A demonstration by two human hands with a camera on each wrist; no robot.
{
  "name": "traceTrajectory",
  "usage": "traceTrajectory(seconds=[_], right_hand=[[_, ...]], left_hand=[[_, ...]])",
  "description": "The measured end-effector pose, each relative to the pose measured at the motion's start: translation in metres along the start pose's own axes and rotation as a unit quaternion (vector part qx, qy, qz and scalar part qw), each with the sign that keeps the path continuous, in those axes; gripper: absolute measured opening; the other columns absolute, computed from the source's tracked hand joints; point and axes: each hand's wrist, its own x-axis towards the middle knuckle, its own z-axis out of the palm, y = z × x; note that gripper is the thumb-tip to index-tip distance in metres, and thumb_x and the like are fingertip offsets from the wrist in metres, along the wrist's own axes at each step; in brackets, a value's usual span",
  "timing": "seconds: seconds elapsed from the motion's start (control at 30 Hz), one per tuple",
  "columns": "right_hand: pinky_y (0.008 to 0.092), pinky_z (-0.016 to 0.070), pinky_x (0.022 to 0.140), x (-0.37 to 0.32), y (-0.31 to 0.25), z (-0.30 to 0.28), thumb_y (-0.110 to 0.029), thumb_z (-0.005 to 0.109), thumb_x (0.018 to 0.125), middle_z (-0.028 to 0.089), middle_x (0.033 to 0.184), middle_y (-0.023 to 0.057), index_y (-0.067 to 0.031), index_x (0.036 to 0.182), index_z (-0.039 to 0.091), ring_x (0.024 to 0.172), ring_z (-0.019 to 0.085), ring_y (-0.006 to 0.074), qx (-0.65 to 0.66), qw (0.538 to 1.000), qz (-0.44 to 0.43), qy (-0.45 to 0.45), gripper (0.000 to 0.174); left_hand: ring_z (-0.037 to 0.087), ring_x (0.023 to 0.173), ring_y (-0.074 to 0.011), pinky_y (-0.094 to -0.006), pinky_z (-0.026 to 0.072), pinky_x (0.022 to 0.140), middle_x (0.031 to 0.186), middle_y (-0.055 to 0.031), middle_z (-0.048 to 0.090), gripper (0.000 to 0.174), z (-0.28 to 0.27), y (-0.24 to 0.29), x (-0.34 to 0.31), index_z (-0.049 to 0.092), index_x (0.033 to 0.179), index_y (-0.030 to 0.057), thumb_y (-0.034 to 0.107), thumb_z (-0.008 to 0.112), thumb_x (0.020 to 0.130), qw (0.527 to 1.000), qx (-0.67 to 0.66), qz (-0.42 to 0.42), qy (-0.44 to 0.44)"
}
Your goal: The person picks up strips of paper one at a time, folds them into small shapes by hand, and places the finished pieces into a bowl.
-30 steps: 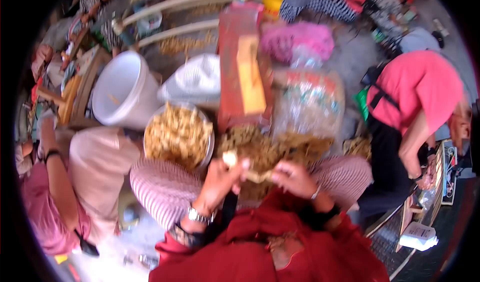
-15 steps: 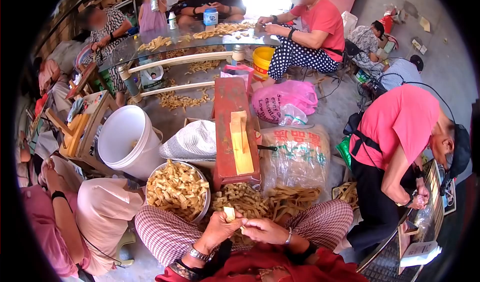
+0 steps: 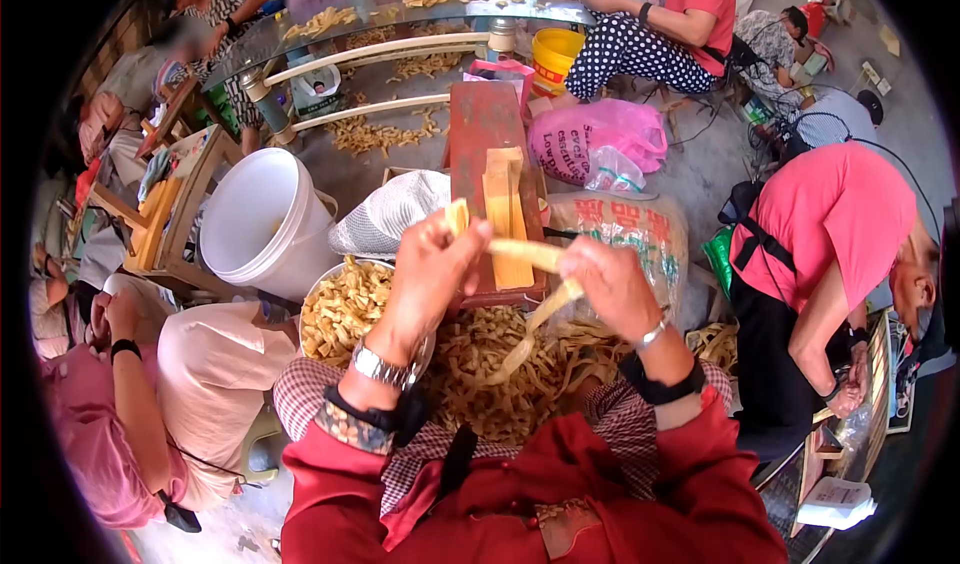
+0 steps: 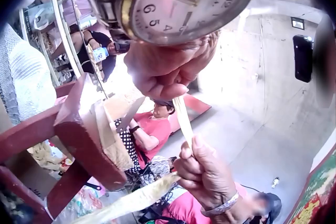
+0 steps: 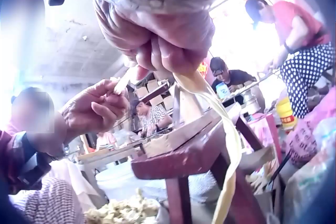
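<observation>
A pale yellow strip (image 3: 527, 255) stretches between the two hands in the head view, above a red wooden bench. My left hand (image 3: 430, 274) pinches one end, with a small folded piece standing up at its fingers. My right hand (image 3: 612, 289) grips the strip, and its loose tail (image 5: 231, 150) hangs down from the fingers in the right wrist view. In the left wrist view the short taut stretch (image 4: 182, 121) runs between the left fingers and the right hand (image 4: 207, 174). A heap of similar strips (image 3: 490, 364) lies below the hands.
The red bench (image 3: 480, 124) holds a yellow wooden block (image 3: 505, 194). Left of it are a white bucket (image 3: 255, 214) and a bowl of folded pieces (image 3: 345, 309). A wrapped bundle (image 3: 640, 229) and pink bag (image 3: 600, 139) lie to the right. Several people sit around.
Both hands have risen from low over the lap to in front of the bench. They have moved apart, with the strip now drawn out between them and its tail hanging.
</observation>
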Motion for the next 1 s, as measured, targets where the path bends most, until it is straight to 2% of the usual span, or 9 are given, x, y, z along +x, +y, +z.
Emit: traceTrajectory(seconds=[0.2, 0.37, 0.43, 0.63, 0.77, 0.83, 0.9, 0.97, 1.0], right_hand=[[0.0422, 0.0420, 0.051, 0.045, 0.036, 0.001, -0.024, 0.055, 0.089, 0.057, 0.066, 0.0180, -0.0051, 0.083, 0.057, 0.060, 0.057, 0.0367, -0.125, 0.988, -0.048, 0.079, 0.019], [0.0408, 0.0412, 0.052, 0.031, 0.079, 0.039, -0.021, 0.054, 0.090, 0.055, 0.066, 0.0171, -0.0040, 0.080, 0.054, 0.059, 0.056, 0.0328, -0.210, 0.976, -0.007, 0.053, 0.019], [0.0388, 0.0415, 0.051, 0.010, 0.084, 0.045, -0.024, 0.053, 0.092, 0.054, 0.060, 0.0161, -0.0054, 0.086, 0.058, 0.056, 0.056, 0.0318, -0.049, 0.995, 0.022, 0.086, 0.020], [0.0269, 0.0389, 0.053, -0.049, 0.030, 0.045, -0.027, 0.051, 0.095, 0.052, 0.062, 0.0051, -0.0029, 0.094, 0.061, 0.058, 0.050, 0.0100, 0.213, 0.966, 0.145, 0.017, 0.026], [0.0289, 0.0408, 0.052, -0.074, -0.013, 0.068, -0.023, 0.052, 0.094, 0.049, 0.066, 0.0040, -0.0027, 0.096, 0.059, 0.056, 0.050, 0.0134, 0.195, 0.979, 0.043, -0.043, 0.021], [0.0353, 0.0435, 0.059, -0.091, -0.013, 0.098, -0.019, 0.056, 0.090, 0.054, 0.072, 0.0115, -0.0028, 0.093, 0.057, 0.064, 0.057, 0.0257, 0.152, 0.986, -0.050, -0.040, 0.017], [0.0386, 0.0437, 0.062, -0.104, -0.025, 0.117, -0.021, 0.059, 0.088, 0.057, 0.078, 0.0135, -0.0035, 0.091, 0.055, 0.072, 0.058, 0.0322, 0.172, 0.980, -0.072, -0.066, 0.018], [0.0401, 0.0429, 0.061, -0.114, -0.036, 0.137, -0.023, 0.058, 0.088, 0.056, 0.077, 0.0132, -0.0038, 0.089, 0.054, 0.071, 0.057, 0.0329, 0.176, 0.978, -0.109, -0.037, 0.020], [0.0402, 0.0430, 0.061, -0.121, -0.039, 0.138, -0.025, 0.058, 0.088, 0.056, 0.077, 0.0132, -0.0042, 0.089, 0.054, 0.071, 0.057, 0.0328, 0.189, 0.972, -0.090, -0.108, 0.021]], left_hand=[[0.045, 0.045, -0.0051, -0.0214, 0.0368, 0.043, 0.059, 0.0028, 0.052, 0.018, 0.006, -0.006, 0.046, 0.058, 0.074, 0.0043, 0.014, 0.059, 0.089, 1.000, -0.001, 0.023, 0.010], [0.049, 0.055, -0.0065, -0.0253, 0.0406, 0.051, 0.063, 0.0030, 0.057, 0.016, -0.010, -0.058, 0.069, 0.061, 0.079, 0.0017, 0.015, 0.059, 0.088, 0.975, 0.206, 0.053, 0.069], [0.049, 0.054, -0.0058, -0.0243, 0.0396, 0.048, 0.063, 0.0028, 0.057, 0.017, -0.017, -0.051, 0.053, 0.061, 0.078, 0.0021, 0.016, 0.058, 0.088, 0.963, 0.255, 0.039, 0.079], [0.050, 0.055, -0.0036, -0.0189, 0.0424, 0.045, 0.071, 0.0007, 0.061, 0.022, -0.017, -0.045, -0.041, 0.061, 0.088, 0.0010, 0.023, 0.067, 0.086, 0.974, 0.181, -0.083, -0.109], [0.060, 0.069, -0.0069, -0.0204, 0.0505, 0.058, 0.081, -0.0054, 0.065, 0.028, -0.021, -0.107, -0.082, 0.056, 0.111, -0.0038, 0.010, 0.063, 0.088, 0.977, 0.107, -0.179, -0.036], [0.064, 0.081, -0.0151, -0.0260, 0.0543, 0.075, 0.095, -0.0085, 0.066, 0.030, -0.041, -0.151, -0.097, 0.054, 0.112, -0.0038, 0.007, 0.062, 0.085, 0.975, 0.169, -0.100, -0.102], [0.063, 0.088, -0.0176, -0.0287, 0.0533, 0.078, 0.102, -0.0096, 0.065, 0.030, -0.039, -0.179, -0.120, 0.055, 0.110, -0.0020, 0.011, 0.063, 0.084, 0.982, -0.084, -0.149, -0.083], [0.062, 0.082, -0.0178, -0.0290, 0.0532, 0.074, 0.096, -0.0100, 0.064, 0.035, -0.021, -0.152, -0.131, 0.057, 0.108, -0.0005, 0.029, 0.058, 0.088, 0.957, -0.175, -0.211, -0.091], [0.061, 0.079, -0.0180, -0.0292, 0.0532, 0.071, 0.092, -0.0101, 0.064, 0.041, -0.011, -0.138, -0.137, 0.057, 0.107, 0.0003, 0.038, 0.056, 0.090, 0.941, -0.217, -0.243, -0.091]])
